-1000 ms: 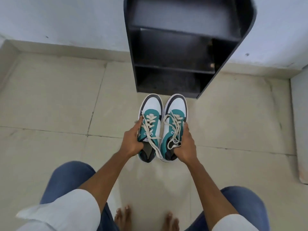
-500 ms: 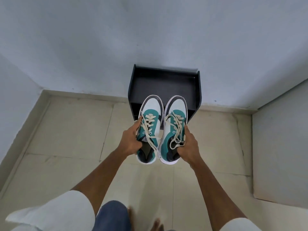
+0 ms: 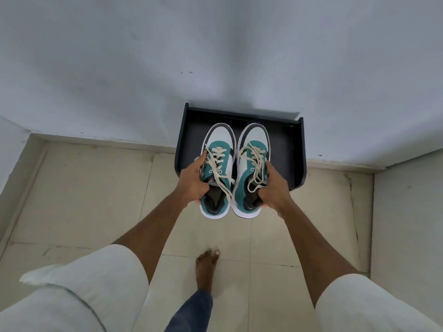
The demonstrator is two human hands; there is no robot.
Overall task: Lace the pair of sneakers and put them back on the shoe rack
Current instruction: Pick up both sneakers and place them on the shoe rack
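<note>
I hold two teal, white and grey sneakers with cream laces side by side, toes pointing away from me. My left hand [image 3: 191, 182] grips the left sneaker [image 3: 218, 149] at its outer side. My right hand [image 3: 273, 188] grips the right sneaker [image 3: 253, 144] at its outer side. Both shoes hang in the air over the top shelf of the black shoe rack [image 3: 297, 159], which stands against the wall. Their heels stick out past the rack's front edge. Loose lace ends dangle over each shoe.
A pale grey wall [image 3: 215, 56] rises behind the rack. Another wall [image 3: 407, 212] closes the right side. Beige floor tiles [image 3: 96, 188] spread to the left and toward me. My bare foot [image 3: 206, 267] stands on the floor below the shoes.
I have risen from a crouch, so the rack now shows from above. Both hands have carried the sneakers up and forward over the rack's top shelf.
</note>
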